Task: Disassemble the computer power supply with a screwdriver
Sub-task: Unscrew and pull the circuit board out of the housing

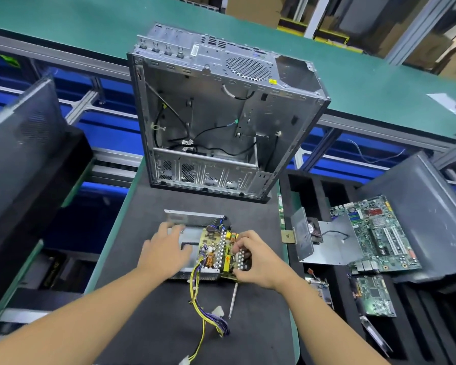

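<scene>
Wire harness, yellow and purple, trails from the power supply toward the near edge of the black mat, white plugs on its ends. The supply sits mid-mat: open metal housing with the circuit board in it. Left hand is flat with fingers spread, pressing on the housing floor. Right hand is curled round the board's right side, fingers among the heatsinks. Screwdriver lies loose on the mat, just nearward of the right hand, unheld.

The board is likely light, stiff and fragile: take it by the edges or heatsinks, not by small parts. The harness is floppy and will drag. The housing is thin sheet metal, its edges probably sharp.

A gutted computer case stands at the mat's far edge. A motherboard and fan bracket lie past the right edge on black foam. A green conveyor runs behind, with cardboard boxes beyond.
</scene>
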Demonstrator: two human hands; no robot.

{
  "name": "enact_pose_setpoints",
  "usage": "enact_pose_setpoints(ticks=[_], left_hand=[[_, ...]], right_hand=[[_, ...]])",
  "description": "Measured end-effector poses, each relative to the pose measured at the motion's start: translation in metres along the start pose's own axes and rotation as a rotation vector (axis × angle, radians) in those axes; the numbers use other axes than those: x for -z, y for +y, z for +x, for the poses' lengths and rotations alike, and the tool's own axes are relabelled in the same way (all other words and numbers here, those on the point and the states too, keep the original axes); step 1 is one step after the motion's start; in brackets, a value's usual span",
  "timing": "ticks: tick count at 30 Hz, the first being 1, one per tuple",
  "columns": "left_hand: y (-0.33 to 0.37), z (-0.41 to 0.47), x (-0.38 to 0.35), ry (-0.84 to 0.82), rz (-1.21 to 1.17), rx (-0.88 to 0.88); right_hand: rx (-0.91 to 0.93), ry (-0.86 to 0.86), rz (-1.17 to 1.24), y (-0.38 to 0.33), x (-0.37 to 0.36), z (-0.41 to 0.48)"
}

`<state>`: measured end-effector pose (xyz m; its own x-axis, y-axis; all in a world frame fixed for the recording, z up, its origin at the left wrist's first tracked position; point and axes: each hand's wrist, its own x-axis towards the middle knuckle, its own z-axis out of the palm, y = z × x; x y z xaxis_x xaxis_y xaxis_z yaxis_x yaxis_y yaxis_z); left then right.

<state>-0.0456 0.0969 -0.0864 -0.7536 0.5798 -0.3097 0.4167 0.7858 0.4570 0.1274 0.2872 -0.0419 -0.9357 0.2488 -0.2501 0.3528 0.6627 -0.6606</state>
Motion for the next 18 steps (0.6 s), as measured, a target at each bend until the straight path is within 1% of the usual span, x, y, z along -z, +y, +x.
enact_pose_setpoints(ticks=[1, 2, 3, 5, 6, 8, 10, 13, 16, 18], left_hand=[[0.007, -0.001, 0.0, 0.063, 0.124, -0.038], [0.015, 0.0, 0.002, 0.09, 0.139, -0.066], [0.025, 0.002, 0.005, 0.064, 0.098, -0.097], [0.045, 0.01, 0.008, -0.047, -0.018, -0.129], [0.054, 0.015, 0.01, -0.101, -0.059, -0.114], [0.068, 0.019, 0.01, -0.154, -0.171, -0.021], [0.075, 0.021, 0.003, -0.119, -0.359, 0.094], [0.084, 0.021, -0.005, -0.067, -0.6, 0.196], [0.09, 0.019, -0.008, -0.067, -0.646, 0.263], [0.09, 0.015, -0.01, -0.075, -0.665, 0.269]], right_hand=[[0.007, -0.002, -0.011, -0.001, -0.002, 0.0], [0.012, 0.001, -0.022, -0.001, -0.003, 0.0], [0.015, 0.008, -0.031, -0.002, -0.004, -0.001], [0.019, 0.019, -0.045, -0.003, -0.006, -0.003], [0.023, 0.02, -0.053, -0.003, -0.006, -0.004], [0.031, 0.021, -0.071, -0.004, -0.007, -0.006], [0.037, 0.029, -0.084, -0.005, -0.008, -0.009], [0.025, 0.036, -0.087, -0.005, -0.01, -0.012], [0.0, 0.043, -0.087, -0.006, -0.013, -0.014], [-0.007, 0.057, -0.073, -0.005, -0.016, -0.016]])
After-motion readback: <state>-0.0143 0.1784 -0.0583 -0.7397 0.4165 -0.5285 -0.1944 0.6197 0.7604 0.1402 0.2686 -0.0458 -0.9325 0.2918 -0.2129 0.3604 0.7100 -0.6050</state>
